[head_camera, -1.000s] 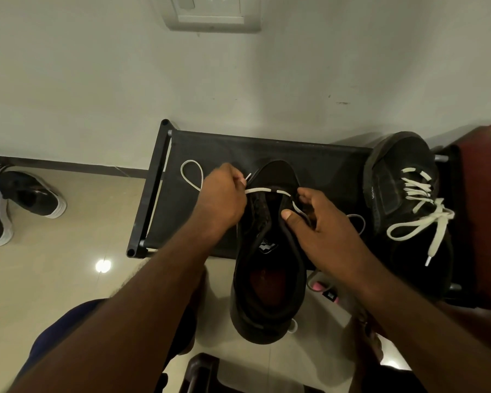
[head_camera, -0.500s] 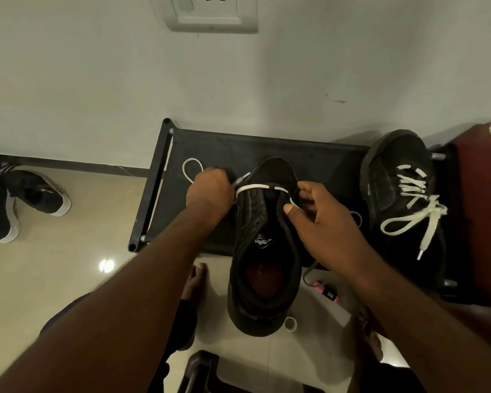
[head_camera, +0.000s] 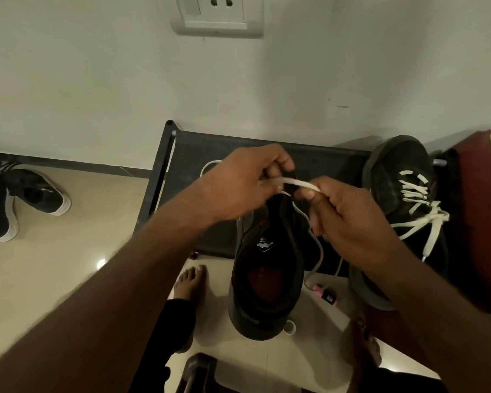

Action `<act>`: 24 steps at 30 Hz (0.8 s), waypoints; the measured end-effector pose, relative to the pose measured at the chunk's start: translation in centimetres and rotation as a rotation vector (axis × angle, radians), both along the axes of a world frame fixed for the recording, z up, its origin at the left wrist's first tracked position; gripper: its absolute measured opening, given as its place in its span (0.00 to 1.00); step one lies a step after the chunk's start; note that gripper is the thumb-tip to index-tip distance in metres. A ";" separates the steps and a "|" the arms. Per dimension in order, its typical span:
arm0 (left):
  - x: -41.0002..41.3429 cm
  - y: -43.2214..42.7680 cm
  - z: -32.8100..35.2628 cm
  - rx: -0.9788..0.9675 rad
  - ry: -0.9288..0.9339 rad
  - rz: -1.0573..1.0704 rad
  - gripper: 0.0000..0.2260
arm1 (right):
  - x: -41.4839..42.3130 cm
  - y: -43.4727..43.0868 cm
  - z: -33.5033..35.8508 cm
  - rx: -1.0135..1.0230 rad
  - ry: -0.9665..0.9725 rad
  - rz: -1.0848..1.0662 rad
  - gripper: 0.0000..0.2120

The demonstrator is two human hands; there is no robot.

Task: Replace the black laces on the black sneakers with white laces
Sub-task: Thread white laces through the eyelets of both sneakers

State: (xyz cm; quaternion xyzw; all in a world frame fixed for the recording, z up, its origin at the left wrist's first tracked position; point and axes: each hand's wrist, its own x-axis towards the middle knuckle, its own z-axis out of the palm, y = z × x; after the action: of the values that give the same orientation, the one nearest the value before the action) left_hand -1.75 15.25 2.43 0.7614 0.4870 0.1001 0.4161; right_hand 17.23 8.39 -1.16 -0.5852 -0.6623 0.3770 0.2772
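Compared with half a second ago, the left hand (head_camera: 244, 185) has risen from the left side of the toe and now hangs above it, fingers curled and pinching one end of a short, taut stretch of the white lace (head_camera: 292, 182). The right hand (head_camera: 349, 219), which lay on the right eyelet row, has lifted to meet it. Its thumb and forefinger nip the other end and its remaining fingers are curled in. The two hands now sit close together, and the lace bar across the front eyelets is hidden behind them. From under the right hand a flat, woven strand loops down beside the shoe. At far left, a pair of black shoes (head_camera: 37, 191) with white rubber soles lies on the glossy beige tiled floor (head_camera: 68, 265). The rack (head_camera: 160, 177) has round dark tubes and a matte black fabric shelf. The sneaker being laced (head_camera: 267, 273) is soft black cloth. Its toe rests on the shelf, its heel overhangs the front edge, and its open mouth shows a reddish insole. A bare foot (head_camera: 190, 282) stands left of it and a small pink object (head_camera: 323, 292) lies to its right. The laced sneaker (head_camera: 403, 188) lies on the rack's right end, its white laces tied in a bow, beside a dark red object (head_camera: 482, 222).
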 end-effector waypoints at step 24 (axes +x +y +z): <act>-0.1 -3.3 -5.7 -0.138 0.281 0.498 0.16 | -4.8 5.1 -1.7 -0.217 0.268 -0.277 0.06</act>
State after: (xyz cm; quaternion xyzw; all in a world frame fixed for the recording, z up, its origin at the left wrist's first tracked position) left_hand -1.86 11.91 -3.24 0.5947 0.7175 0.0592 0.3578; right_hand 12.42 13.54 -2.85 -0.6416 -0.4885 0.4787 0.3471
